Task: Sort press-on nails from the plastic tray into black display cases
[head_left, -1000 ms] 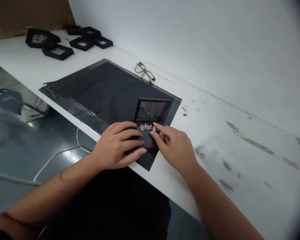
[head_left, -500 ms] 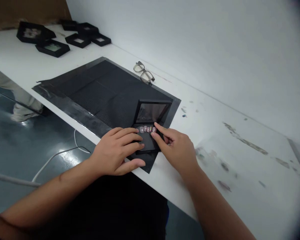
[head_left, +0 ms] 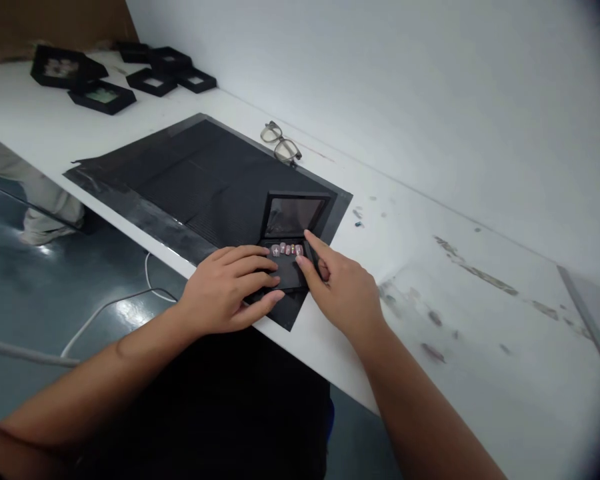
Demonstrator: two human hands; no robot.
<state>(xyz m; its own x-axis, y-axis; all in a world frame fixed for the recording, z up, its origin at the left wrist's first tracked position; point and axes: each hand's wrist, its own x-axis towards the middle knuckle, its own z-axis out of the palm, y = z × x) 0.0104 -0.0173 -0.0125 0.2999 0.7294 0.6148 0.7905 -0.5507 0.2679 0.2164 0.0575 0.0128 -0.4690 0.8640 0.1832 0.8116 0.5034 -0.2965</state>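
A small black case (head_left: 286,279) stands open on the black mat, its windowed lid (head_left: 295,217) tilted up at the back. Inside, along the hinge side, several pinkish decorated press-on nails (head_left: 287,249) lie in a row. My left hand (head_left: 233,287) rests with spread fingers over the case's left side, fingertips on its edge and dark inner surface. At the right side is my right hand (head_left: 347,287). Its thumb tip meets the rightmost nail, while the index finger reaches up near the hinge, apart from the thumb. The other right fingers are curled and partly hidden.
Black mat (head_left: 180,173) covers part of the white table (head_left: 340,353). Glasses (head_left: 281,141) lie beyond it. Several black cases (head_left: 103,97) sit at the far left. Small loose bits (head_left: 359,224) lie to the right. A person's leg (head_left: 50,193) shows beyond the table; a white cable (head_left: 95,317) hangs below.
The view has shifted slightly, moving the scene left and up. My right thumb and index finger are a little farther apart at the rightmost nail. My left hand keeps its place on the case.
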